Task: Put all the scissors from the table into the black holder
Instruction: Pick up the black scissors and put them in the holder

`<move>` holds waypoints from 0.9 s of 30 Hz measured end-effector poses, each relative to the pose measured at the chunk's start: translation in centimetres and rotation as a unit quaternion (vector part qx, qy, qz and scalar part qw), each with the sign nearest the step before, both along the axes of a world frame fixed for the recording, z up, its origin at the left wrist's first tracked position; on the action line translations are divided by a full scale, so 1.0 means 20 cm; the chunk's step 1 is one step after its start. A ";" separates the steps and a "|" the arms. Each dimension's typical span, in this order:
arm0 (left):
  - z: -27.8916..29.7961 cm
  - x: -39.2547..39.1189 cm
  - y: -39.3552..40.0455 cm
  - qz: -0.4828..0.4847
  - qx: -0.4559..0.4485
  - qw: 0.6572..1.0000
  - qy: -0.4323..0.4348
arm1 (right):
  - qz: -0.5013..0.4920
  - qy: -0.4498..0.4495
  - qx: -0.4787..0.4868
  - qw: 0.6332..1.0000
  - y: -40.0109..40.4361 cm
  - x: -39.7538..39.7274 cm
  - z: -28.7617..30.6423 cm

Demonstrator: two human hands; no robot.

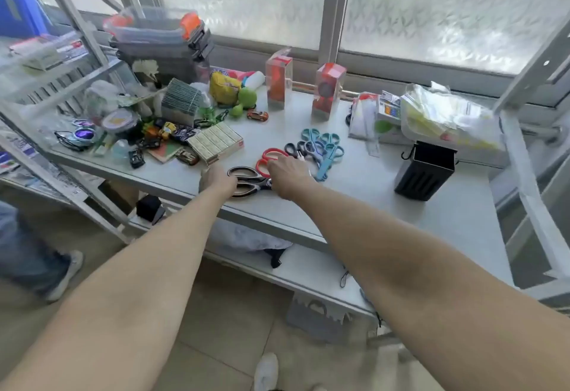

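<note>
Table (pixel 385 205): pale top running from the near left edge to the far right, under a frosted window (pixel 431 5). Far left holds a stack of plastic bins (pixel 160 36) and a dense clutter of toys and boxes; far right holds a bag of packets (pixel 444 116). Black holder (pixel 427 171): stands upright at the right, well apart from both hands, mouth open upward; contents cannot be seen from this angle. Scissors lie in a loose cluster mid-table: black-handled scissors (pixel 246 179) nearest the front edge, red-handled scissors (pixel 268 157) just behind them, a small dark pair (pixel 296 148) farther back, and several teal scissors (pixel 327 147) overlapping at the far right of the cluster. Left hand (pixel 217 181): over the handle end of the black-handled scissors, fingers curled down and touching the loops; whether they have closed round a loop cannot be told through the motion blur. Right hand (pixel 288 174): at the blade end of the same pair and touching the red-handled scissors, fingers bent downward; grip likewise unclear. Judged step: first pickup, since every visible pair is on the table top. Next move calls for a firm hold on one pair, a lift clear of the neighbouring handles so none drag along, a carry rightward to the holder, and a blades-down drop into its mouth.
</note>
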State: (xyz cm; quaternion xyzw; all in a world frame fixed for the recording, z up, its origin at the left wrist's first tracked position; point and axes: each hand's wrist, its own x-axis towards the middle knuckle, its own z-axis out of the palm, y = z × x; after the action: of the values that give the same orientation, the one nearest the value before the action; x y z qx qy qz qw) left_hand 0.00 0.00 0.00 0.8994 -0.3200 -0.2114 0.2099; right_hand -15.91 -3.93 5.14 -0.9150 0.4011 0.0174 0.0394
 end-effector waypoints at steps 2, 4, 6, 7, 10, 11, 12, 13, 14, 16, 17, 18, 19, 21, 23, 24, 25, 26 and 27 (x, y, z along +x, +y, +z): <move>0.00 0.02 0.01 -0.007 -0.009 1.000 0.001 | -0.012 0.025 -0.012 1.000 -0.01 0.01 -0.01; 0.00 0.03 0.02 0.003 -0.021 1.000 0.014 | -0.003 0.036 -0.012 0.999 -0.02 0.01 -0.04; 0.00 0.03 0.02 0.008 -0.045 0.998 0.044 | 0.002 0.029 -0.016 0.999 -0.03 0.01 -0.06; 0.00 0.03 0.02 0.012 -0.061 0.996 0.065 | 0.003 0.024 -0.014 1.000 -0.04 0.01 -0.07; -0.01 0.05 0.01 0.041 -0.089 0.987 0.126 | -0.002 0.016 0.007 1.000 -0.05 0.01 -0.11; -0.01 0.05 0.01 0.041 -0.094 0.985 0.137 | 0.000 0.011 0.014 1.000 -0.06 0.01 -0.11; -0.01 0.05 0.01 0.040 -0.104 0.982 0.152 | 0.004 0.007 0.018 1.000 -0.06 0.00 -0.11; -0.01 0.05 0.01 0.038 -0.122 0.975 0.182 | 0.009 0.002 0.017 1.000 -0.07 -0.01 -0.11; 0.00 0.04 0.01 0.035 -0.140 0.963 0.226 | 0.017 -0.003 0.015 1.000 -0.07 -0.02 -0.11; 0.01 0.02 0.01 0.027 -0.176 0.940 0.291 | 0.026 -0.020 0.015 0.999 -0.07 -0.05 -0.12; 0.02 0.01 0.01 0.017 -0.198 0.933 0.300 | 0.026 -0.033 0.016 0.999 -0.06 -0.07 -0.13; 0.05 0.00 0.01 0.007 -0.226 0.926 0.303 | 0.021 -0.049 0.018 0.998 -0.06 -0.08 -0.12; 0.08 -0.02 0.01 0.000 -0.256 0.917 0.307 | 0.017 -0.066 0.016 0.998 -0.06 -0.09 -0.11; 0.17 -0.07 -0.02 -0.006 -0.304 0.897 0.320 | 0.003 -0.102 0.002 0.995 -0.05 -0.12 -0.08; 0.28 -0.14 -0.08 -0.007 -0.341 0.877 0.338 | -0.019 -0.139 -0.024 0.990 -0.04 -0.14 -0.02; 0.33 -0.18 -0.11 -0.012 -0.360 0.866 0.347 | -0.031 -0.159 -0.039 0.986 -0.05 -0.16 0.01; 0.38 -0.22 -0.14 -0.020 -0.377 0.855 0.356 | -0.043 -0.183 -0.057 0.981 -0.06 -0.18 0.03; 0.43 -0.27 -0.17 -0.031 -0.390 0.844 0.368 | -0.055 -0.206 -0.070 0.974 -0.08 -0.21 0.06; 0.47 -0.32 -0.19 -0.042 -0.401 0.831 0.383 | -0.069 -0.225 -0.080 0.969 -0.09 -0.25 0.09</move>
State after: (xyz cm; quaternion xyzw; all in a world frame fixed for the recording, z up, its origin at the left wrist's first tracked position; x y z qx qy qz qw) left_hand -6.37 -3.81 9.47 0.5693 -0.3076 -0.4005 0.6487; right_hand -20.97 -5.81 6.97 -0.8659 0.4438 -0.2237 0.0566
